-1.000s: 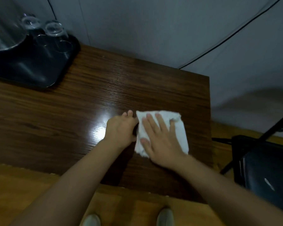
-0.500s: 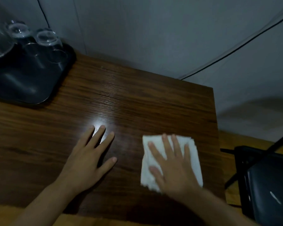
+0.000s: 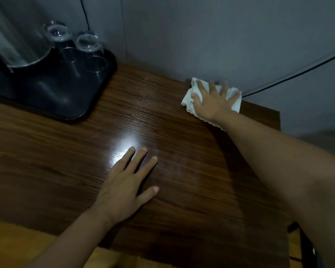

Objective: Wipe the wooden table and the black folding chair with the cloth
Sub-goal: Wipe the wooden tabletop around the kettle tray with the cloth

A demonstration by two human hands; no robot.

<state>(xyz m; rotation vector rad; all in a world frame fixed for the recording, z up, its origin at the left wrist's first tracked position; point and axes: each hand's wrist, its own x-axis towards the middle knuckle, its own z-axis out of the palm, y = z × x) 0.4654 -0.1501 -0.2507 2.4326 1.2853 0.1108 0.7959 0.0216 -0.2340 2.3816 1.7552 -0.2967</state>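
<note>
The dark wooden table (image 3: 182, 200) fills most of the view. A crumpled white cloth (image 3: 189, 98) lies at the table's far edge against the grey wall, and my right hand (image 3: 213, 101) presses flat on it with fingers spread. My left hand (image 3: 126, 182) rests flat on the bare tabletop nearer to me, fingers apart, holding nothing. Only a sliver of the black folding chair (image 3: 306, 248) shows at the lower right, mostly hidden behind my right forearm.
A black tray (image 3: 52, 91) sits at the table's back left with two upturned glasses (image 3: 89, 49) and a metal kettle (image 3: 14, 39) on it. A black cable (image 3: 298, 73) runs along the wall on the right. Wooden floor lies below the table's front edge.
My right hand has slid the cloth away from me, from the middle right of the table to its far edge by the wall. My left hand stays flat on the tabletop.
</note>
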